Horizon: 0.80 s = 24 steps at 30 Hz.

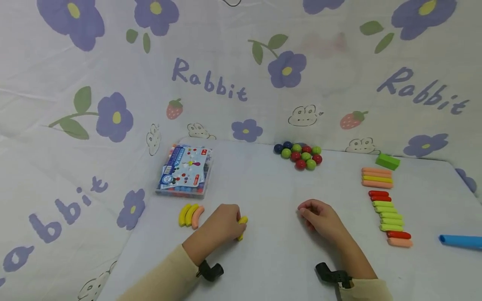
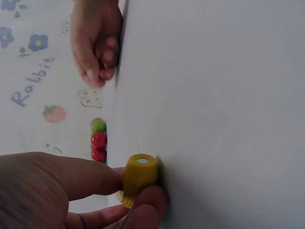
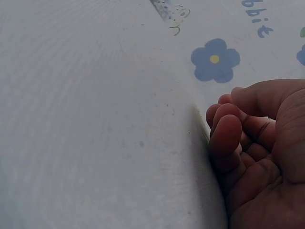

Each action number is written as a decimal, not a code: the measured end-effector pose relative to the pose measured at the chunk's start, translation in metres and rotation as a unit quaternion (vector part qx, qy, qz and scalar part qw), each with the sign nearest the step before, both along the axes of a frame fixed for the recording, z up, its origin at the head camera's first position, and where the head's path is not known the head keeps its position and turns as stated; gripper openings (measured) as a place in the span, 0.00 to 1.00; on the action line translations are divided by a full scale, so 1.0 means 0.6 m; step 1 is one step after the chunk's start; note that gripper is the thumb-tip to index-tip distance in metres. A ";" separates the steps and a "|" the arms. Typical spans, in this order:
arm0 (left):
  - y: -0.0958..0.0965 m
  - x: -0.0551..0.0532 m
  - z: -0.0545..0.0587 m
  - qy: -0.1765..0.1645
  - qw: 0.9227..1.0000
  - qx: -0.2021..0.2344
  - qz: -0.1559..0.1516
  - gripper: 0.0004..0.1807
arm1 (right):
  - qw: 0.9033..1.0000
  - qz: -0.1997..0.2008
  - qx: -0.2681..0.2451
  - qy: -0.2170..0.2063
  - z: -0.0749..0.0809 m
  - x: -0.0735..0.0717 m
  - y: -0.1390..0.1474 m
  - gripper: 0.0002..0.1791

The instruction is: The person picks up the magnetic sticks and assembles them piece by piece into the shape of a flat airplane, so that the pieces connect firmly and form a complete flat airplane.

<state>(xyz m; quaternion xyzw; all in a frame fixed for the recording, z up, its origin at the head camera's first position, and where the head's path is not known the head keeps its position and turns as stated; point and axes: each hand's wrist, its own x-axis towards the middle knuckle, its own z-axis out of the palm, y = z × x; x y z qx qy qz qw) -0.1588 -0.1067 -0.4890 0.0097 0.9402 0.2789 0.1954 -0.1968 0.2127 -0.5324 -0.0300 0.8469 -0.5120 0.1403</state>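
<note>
My left hand (image 1: 223,223) pinches a yellow curved connector piece (image 1: 244,220) between thumb and fingers, low over the white table. In the left wrist view this yellow piece (image 2: 141,171) shows a hole in its end and ribs lower down, partly covered by the fingers. To the left of that hand lie two more yellow curved pieces (image 1: 185,215) and a peach curved piece (image 1: 197,217), side by side. My right hand (image 1: 321,217) rests on the table, loosely curled with nothing in it; its fingers (image 3: 225,135) show close up in the right wrist view.
A clear plastic box (image 1: 184,171) with a printed card stands at the back left. Red, green and dark blue balls (image 1: 301,156) cluster at the back. Rows of short coloured sticks (image 1: 388,209), a green block (image 1: 388,161) and a blue tube (image 1: 461,241) lie on the right.
</note>
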 end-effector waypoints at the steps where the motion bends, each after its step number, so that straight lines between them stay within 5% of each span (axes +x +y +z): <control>1: 0.002 -0.015 0.000 0.009 1.000 -0.006 0.003 0.12 | 1.000 0.001 0.000 0.001 0.000 -0.001 -0.001 0.13; 6: 0.012 -0.068 0.004 0.032 0.999 -0.026 0.016 0.11 | 1.000 0.000 -0.002 0.003 0.001 -0.001 -0.002 0.12; 10: 0.016 -0.082 0.006 0.022 0.999 -0.026 0.028 0.12 | 1.000 0.000 -0.005 0.002 0.001 0.002 -0.002 0.12; 18: -0.022 -0.053 0.017 0.026 0.997 -0.006 0.068 0.20 | 1.000 -0.003 -0.006 0.006 -0.002 0.001 -0.002 0.12; 24: -0.142 0.002 0.049 0.055 0.988 -0.001 0.144 0.16 | 1.000 0.022 0.010 0.003 0.013 0.000 -0.004 0.13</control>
